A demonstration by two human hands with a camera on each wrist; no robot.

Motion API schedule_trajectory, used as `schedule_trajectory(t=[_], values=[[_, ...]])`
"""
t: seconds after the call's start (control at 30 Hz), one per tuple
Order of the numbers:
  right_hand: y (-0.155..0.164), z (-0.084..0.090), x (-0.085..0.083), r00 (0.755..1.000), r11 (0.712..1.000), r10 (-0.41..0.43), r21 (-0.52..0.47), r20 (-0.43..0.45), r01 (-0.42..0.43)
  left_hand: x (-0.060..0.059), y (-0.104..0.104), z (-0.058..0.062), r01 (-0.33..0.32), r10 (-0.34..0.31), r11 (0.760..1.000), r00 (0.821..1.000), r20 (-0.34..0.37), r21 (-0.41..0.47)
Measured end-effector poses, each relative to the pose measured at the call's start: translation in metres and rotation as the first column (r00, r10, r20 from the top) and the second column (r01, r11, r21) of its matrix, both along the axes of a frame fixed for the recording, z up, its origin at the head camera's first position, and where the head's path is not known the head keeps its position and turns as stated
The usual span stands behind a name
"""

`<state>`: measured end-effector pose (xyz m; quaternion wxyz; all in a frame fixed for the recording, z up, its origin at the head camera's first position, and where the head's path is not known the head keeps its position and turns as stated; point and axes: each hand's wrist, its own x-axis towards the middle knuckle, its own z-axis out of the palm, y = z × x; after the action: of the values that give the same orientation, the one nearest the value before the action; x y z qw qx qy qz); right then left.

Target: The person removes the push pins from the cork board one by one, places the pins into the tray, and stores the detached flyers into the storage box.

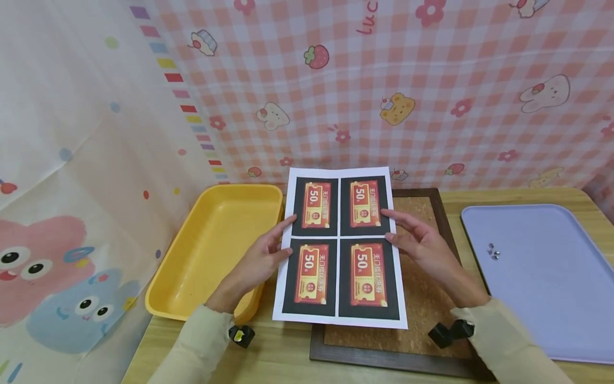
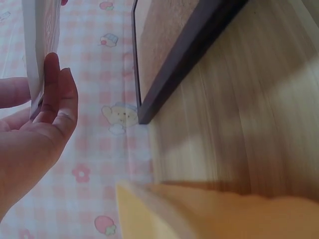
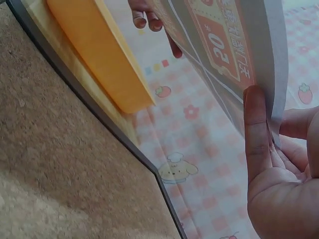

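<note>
A white sheet (image 1: 339, 245) printed with four red-and-gold coupons on black panels is held up, tilted, over a dark-framed cork board (image 1: 422, 298). My left hand (image 1: 282, 238) pinches its left edge at mid-height, and my right hand (image 1: 394, 228) pinches its right edge. In the left wrist view the sheet's edge (image 2: 40, 45) runs between the fingers and thumb of the left hand (image 2: 39, 87). The right wrist view shows the printed sheet (image 3: 224, 45) gripped by my right hand (image 3: 274, 117), with the left hand's fingertips (image 3: 149, 20) at the far edge.
A yellow tray (image 1: 211, 250) lies left of the cork board on the wooden table (image 1: 288, 357). A lilac tray (image 1: 542, 266) at the right holds a few small metal pins (image 1: 493, 252). Patterned cloth hangs behind and to the left.
</note>
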<state>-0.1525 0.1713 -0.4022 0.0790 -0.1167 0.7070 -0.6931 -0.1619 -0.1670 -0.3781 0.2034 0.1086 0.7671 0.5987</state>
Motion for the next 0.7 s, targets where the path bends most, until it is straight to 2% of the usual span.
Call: schedule_trajectory(t=[0.23,0.7], values=[[-0.013,0.000,-0.002,1.000,0.999,-0.003,0.034,-0.025,0.004,-0.002,-0.013,0.001,-0.015,0.015,0.999,1.000,-0.003,-0.028],[-0.045,0.012,-0.007,1.000,0.996,0.005,0.093,0.021,-0.007,-0.004,-0.042,0.005,-0.050,0.048,0.995,0.999,-0.021,-0.090]])
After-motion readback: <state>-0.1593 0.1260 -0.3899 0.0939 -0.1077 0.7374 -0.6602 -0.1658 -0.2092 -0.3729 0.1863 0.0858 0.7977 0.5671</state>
